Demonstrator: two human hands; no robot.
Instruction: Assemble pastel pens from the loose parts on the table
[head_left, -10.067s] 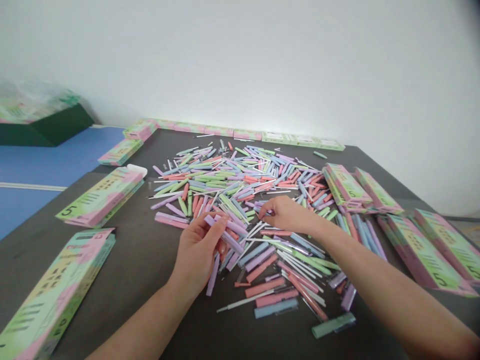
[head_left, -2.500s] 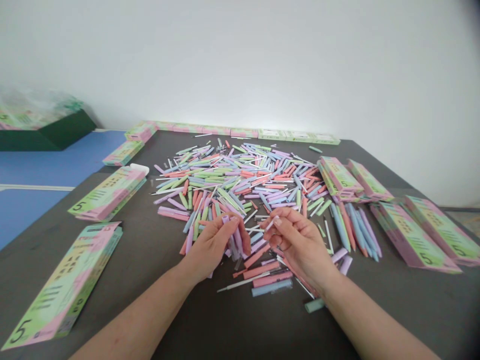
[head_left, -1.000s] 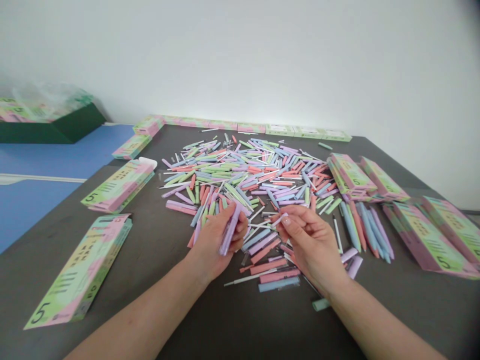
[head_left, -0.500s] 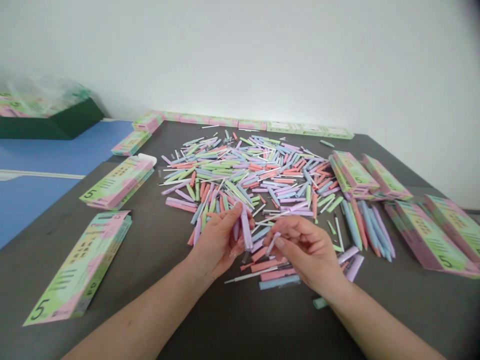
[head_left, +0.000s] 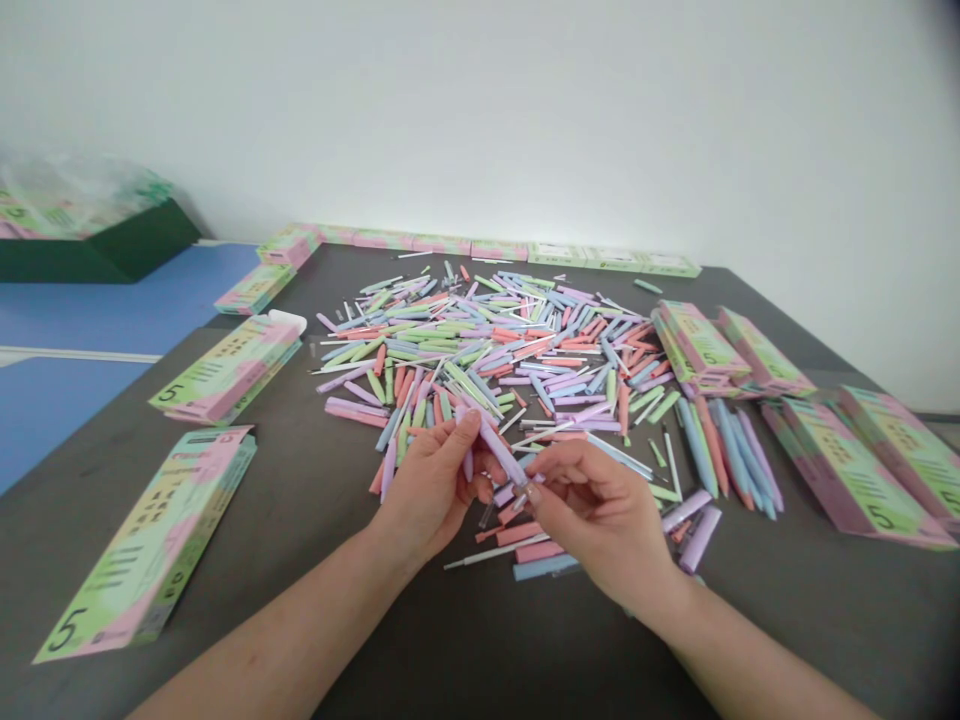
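Note:
My left hand [head_left: 429, 482] is closed around a purple pen barrel [head_left: 498, 446], which slants down to the right between thumb and fingers. A second purple piece [head_left: 469, 462] shows under the left thumb. With thumb and forefinger, my right hand [head_left: 604, 515] pinches a small light-purple pen part [head_left: 520, 501] at the barrel's lower end. The fingertips partly hide this part, and I cannot tell whether it sits in the barrel. Beneath and beyond both hands spreads a heap of pen parts [head_left: 480, 335] in purple, green, blue and coral, with white refills among them.
Printed pen boxes [head_left: 142, 545] lie along the left, and more boxes [head_left: 889, 465] are at the right. A row of boxes [head_left: 442, 244] lines the back edge. Several assembled-looking pens [head_left: 739, 460] lie right of the heap. A dark green bin [head_left: 142, 240] stands on the blue surface.
My right hand has moved left, bringing the small purple part to the end of the barrel. The barrel in my left hand has tilted further to the right.

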